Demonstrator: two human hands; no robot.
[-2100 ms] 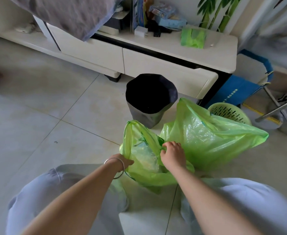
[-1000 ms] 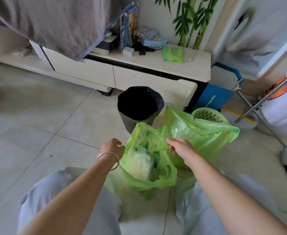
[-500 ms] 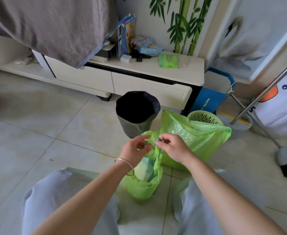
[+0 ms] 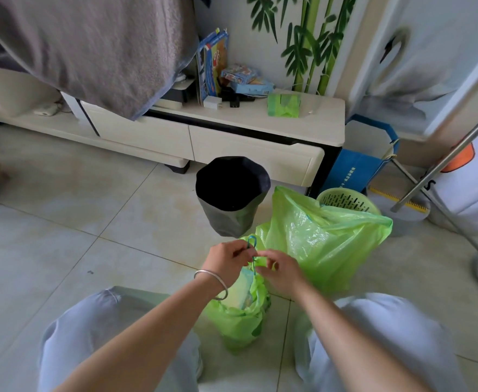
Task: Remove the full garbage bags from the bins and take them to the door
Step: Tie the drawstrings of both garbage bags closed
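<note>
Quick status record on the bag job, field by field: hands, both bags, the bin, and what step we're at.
left hand: pinches the blue drawstring at the small bag's mouth
right hand: pinches the gathered mouth beside it
small green bag: on the floor between the knees, mouth drawn together
large green bag: on the floor behind it, top open
bin: upright, black liner, nothing visible inside
step: closing the small bag; neither bag carried off yet

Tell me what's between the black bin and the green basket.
In the head view, the top of the big green bag rises between the black bin and the green basket.
</note>
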